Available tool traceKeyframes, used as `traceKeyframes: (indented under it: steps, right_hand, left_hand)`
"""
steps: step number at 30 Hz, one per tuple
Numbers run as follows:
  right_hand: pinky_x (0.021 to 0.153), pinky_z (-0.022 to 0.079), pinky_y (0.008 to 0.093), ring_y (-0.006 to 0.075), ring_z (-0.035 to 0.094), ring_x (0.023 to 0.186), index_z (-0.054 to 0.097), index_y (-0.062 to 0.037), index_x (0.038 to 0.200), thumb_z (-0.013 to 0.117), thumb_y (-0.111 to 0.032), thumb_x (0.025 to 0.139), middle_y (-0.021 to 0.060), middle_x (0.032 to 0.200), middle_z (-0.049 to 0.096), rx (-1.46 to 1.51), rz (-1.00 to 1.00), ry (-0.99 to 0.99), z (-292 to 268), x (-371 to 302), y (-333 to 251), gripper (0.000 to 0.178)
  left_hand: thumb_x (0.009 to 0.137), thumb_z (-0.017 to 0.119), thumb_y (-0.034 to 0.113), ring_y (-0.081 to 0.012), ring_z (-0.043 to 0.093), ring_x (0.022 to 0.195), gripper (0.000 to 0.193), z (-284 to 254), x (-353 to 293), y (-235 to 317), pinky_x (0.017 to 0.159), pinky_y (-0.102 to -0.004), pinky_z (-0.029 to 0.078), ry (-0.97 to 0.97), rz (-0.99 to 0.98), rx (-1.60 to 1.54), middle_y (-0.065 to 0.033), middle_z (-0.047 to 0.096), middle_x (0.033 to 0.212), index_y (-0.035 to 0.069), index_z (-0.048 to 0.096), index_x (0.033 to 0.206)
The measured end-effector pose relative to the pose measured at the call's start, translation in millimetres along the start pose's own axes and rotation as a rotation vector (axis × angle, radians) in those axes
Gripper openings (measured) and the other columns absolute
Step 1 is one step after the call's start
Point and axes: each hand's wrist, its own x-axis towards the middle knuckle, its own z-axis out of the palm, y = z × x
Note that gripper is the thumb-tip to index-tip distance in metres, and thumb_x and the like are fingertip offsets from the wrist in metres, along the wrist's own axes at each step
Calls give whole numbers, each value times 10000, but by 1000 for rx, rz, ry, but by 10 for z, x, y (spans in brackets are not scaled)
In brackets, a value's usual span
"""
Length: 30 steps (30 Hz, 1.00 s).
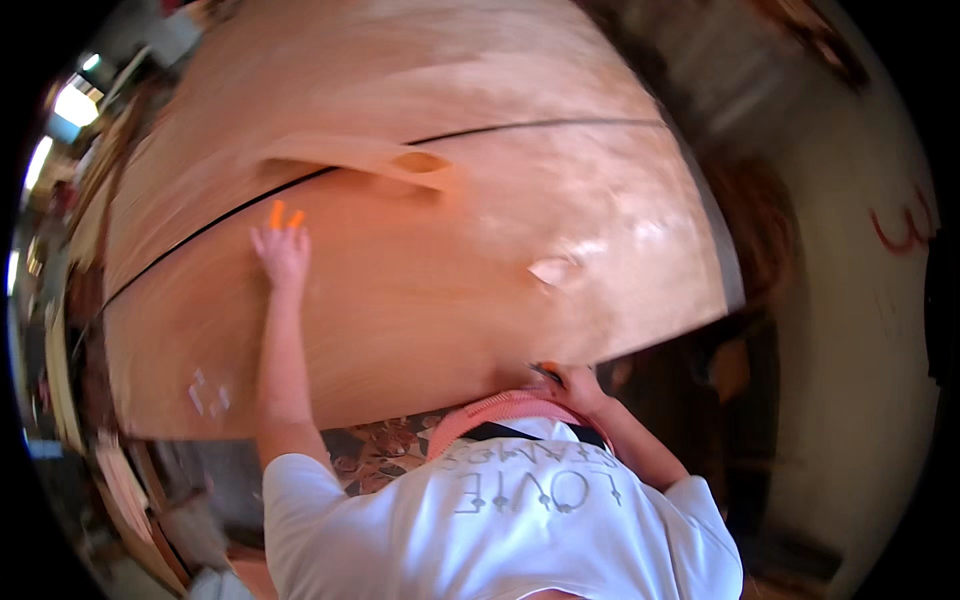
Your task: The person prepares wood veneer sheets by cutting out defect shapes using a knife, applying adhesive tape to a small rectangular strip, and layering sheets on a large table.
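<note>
A large, glossy, tan sheet [420,300], like wood veneer, spreads out in front of me. My left hand [284,252] reaches over its left part with fingers apart, holding nothing. Two of those fingertips wear orange covers. Just beyond the fingers runs a thin black line [480,130] that curves across the sheet. A curled, raised piece of tan sheet material [370,165] lies over that line. Close to my body at the sheet's near edge, my right hand [582,390] is closed round a small black-and-orange tool [547,372]; its exact kind is blurred.
A pale, torn-looking patch [555,270] shows right of the sheet's middle. Small whitish scraps [208,393] lie near its left front corner. Long boards [60,370] stand at the left. A pale wall or panel [860,300] with a red mark rises at the right.
</note>
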Motion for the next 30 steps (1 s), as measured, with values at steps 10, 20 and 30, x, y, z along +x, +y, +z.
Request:
traceKeyframes:
  steps: [10, 20, 30]
  right_hand:
    - [484, 444, 320, 218, 579, 501, 595, -43, 975, 525, -139, 831, 85, 567, 579, 13, -292, -77, 153, 338, -69, 187]
    - [496, 455, 299, 194, 584, 504, 598, -16, 945, 540, -115, 823, 94, 572, 585, -21, -435, -178, 242, 709, -107, 168]
    - [578, 476, 372, 279, 609, 636, 603, -77, 972, 563, -97, 735, 137, 682, 610, -9, -400, -273, 302, 801, -154, 240]
  left_hand:
    - [881, 492, 251, -108, 528, 801, 273, -1744, -471, -2200, 728, -216, 408, 882, -978, -595, -49, 585, 912, -11, 558, 918]
    - [808, 628, 156, -67, 540, 776, 228, -3550, 654, -833, 705, -198, 427, 567, -633, -996, -34, 605, 862, -10, 592, 960]
    - [812, 595, 74, -73, 555, 849, 246, -2985, 359, -800, 792, -215, 422, 590, -740, -1056, -44, 611, 944, -4, 564, 1044]
